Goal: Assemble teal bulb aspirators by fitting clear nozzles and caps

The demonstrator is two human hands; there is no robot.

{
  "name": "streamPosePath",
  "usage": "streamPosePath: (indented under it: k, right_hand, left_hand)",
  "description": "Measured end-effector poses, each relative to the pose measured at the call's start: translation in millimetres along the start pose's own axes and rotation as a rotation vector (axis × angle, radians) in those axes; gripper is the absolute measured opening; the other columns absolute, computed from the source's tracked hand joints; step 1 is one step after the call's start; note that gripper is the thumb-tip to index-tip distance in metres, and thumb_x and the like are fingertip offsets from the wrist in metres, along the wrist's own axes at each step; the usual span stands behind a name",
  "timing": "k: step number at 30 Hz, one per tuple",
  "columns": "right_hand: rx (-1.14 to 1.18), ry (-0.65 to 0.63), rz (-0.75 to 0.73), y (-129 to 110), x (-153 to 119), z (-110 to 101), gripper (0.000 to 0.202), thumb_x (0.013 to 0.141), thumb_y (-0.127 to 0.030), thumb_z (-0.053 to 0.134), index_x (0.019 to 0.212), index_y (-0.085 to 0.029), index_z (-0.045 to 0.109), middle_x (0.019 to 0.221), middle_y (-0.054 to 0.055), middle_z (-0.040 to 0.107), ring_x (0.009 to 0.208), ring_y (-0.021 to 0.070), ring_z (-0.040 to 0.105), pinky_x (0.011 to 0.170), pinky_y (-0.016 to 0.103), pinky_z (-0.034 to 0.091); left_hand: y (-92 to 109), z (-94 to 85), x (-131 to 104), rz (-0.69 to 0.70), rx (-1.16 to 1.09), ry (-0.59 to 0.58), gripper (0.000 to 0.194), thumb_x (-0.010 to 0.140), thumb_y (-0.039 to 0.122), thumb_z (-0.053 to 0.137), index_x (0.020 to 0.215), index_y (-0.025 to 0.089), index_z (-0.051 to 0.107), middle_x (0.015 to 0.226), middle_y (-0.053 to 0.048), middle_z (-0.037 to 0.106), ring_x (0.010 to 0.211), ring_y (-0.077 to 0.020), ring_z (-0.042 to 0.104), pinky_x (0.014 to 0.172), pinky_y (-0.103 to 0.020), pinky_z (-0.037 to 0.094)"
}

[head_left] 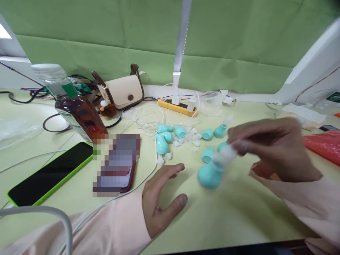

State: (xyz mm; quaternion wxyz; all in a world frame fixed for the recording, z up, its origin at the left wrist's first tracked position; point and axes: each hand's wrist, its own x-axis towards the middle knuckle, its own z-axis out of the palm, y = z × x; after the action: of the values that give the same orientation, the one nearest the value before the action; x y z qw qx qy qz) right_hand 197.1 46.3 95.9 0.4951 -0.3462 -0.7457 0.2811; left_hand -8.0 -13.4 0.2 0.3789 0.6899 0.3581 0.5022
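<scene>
My right hand pinches the translucent white tip of a turquoise bulb, which hangs tilted over the table, slightly blurred. My left hand rests low over the table to its left, thumb and fingers apart, holding nothing. Beyond the hands lie turquoise bulbs in a cluster, with small white tips heaped beside them. Another turquoise bulb with a clear tip stands behind, near two bare ones. One more is partly hidden behind the held piece.
A green-edged phone, a blurred-out phone and a bottle of dark liquid are at left. Behind are a cream bag and yellow power strip. A white cable passes the left hand; red plastic lies right.
</scene>
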Motion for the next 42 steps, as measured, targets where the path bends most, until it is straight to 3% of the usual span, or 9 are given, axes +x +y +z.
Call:
streamPosePath:
  k: [2, 4, 8, 14, 20, 30, 42]
  right_hand:
    - [-0.094, 0.273, -0.066, 1, 8, -16, 0.005, 0.06, -0.016, 0.069, 0.058, -0.019, 0.065, 0.05, -0.003, 0.058, 0.047, 0.0089, 0.049, 0.041, 0.023, 0.036]
    - [-0.191, 0.432, -0.122, 7, 18, -30, 0.005, 0.058, -0.016, 0.069, 0.058, -0.018, 0.065, 0.049, -0.002, 0.055, 0.045, 0.0079, 0.046, 0.04, 0.023, 0.032]
    - [-0.413, 0.528, -0.1, 27, 33, -49, 0.009, 0.057, -0.02, 0.07, 0.059, -0.014, 0.064, 0.045, -0.003, 0.049, 0.041, 0.0058, 0.039, 0.039, 0.023, 0.028]
    - [-0.776, 0.339, 0.172, 53, 43, -58, 0.013, 0.055, -0.023, 0.067, 0.056, -0.011, 0.062, 0.05, 0.002, 0.056, 0.046, 0.0083, 0.045, 0.043, 0.022, 0.035]
    - [-0.968, 0.114, 0.279, 64, 47, -63, 0.014, 0.056, -0.026, 0.066, 0.053, -0.012, 0.062, 0.049, 0.002, 0.057, 0.048, 0.0106, 0.049, 0.047, 0.023, 0.038]
    - [-1.008, 0.069, 0.356, 64, 48, -69, 0.015, 0.054, -0.028, 0.068, 0.053, -0.014, 0.062, 0.048, 0.002, 0.058, 0.046, 0.0123, 0.05, 0.044, 0.024, 0.038]
    - [-0.994, 0.051, 0.325, 66, 48, -67, 0.018, 0.054, -0.03, 0.068, 0.048, -0.015, 0.059, 0.048, 0.004, 0.058, 0.049, 0.0144, 0.051, 0.048, 0.027, 0.039]
  left_hand:
    - [0, 0.0, -1, 0.002, -0.023, -0.004, 0.034, 0.077, 0.02, 0.047, 0.11, 0.019, 0.047, 0.11, -0.007, 0.053, 0.102, -0.0204, 0.046, 0.083, -0.034, 0.042]
    - [0, 0.5, 0, 0.016, -0.027, -0.011, 0.027, 0.078, 0.018, 0.044, 0.104, 0.018, 0.05, 0.105, -0.008, 0.053, 0.099, -0.0196, 0.047, 0.08, -0.033, 0.042]
    - [2, 1.1, 2, 0.015, 0.004, -0.011, 0.019, 0.079, 0.015, 0.041, 0.095, 0.017, 0.052, 0.098, -0.007, 0.052, 0.093, -0.0174, 0.048, 0.078, -0.03, 0.04]
    - [3, 1.2, 4, 0.027, 0.038, 0.0, 0.017, 0.079, 0.013, 0.041, 0.091, 0.017, 0.052, 0.095, -0.007, 0.052, 0.091, -0.0171, 0.049, 0.078, -0.029, 0.036]
    - [3, 1.3, 4, 0.036, 0.059, 0.0, 0.016, 0.079, 0.013, 0.041, 0.089, 0.016, 0.053, 0.093, -0.007, 0.052, 0.089, -0.0176, 0.049, 0.077, -0.029, 0.037]
    - [2, 3.4, 4, 0.031, 0.076, 0.004, 0.016, 0.078, 0.011, 0.041, 0.087, 0.017, 0.052, 0.092, -0.007, 0.051, 0.088, -0.0167, 0.048, 0.076, -0.029, 0.036]
    - [3, 3.8, 5, 0.021, 0.109, 0.002, 0.016, 0.077, 0.01, 0.041, 0.085, 0.017, 0.053, 0.09, -0.007, 0.053, 0.086, -0.0182, 0.05, 0.075, -0.031, 0.038]
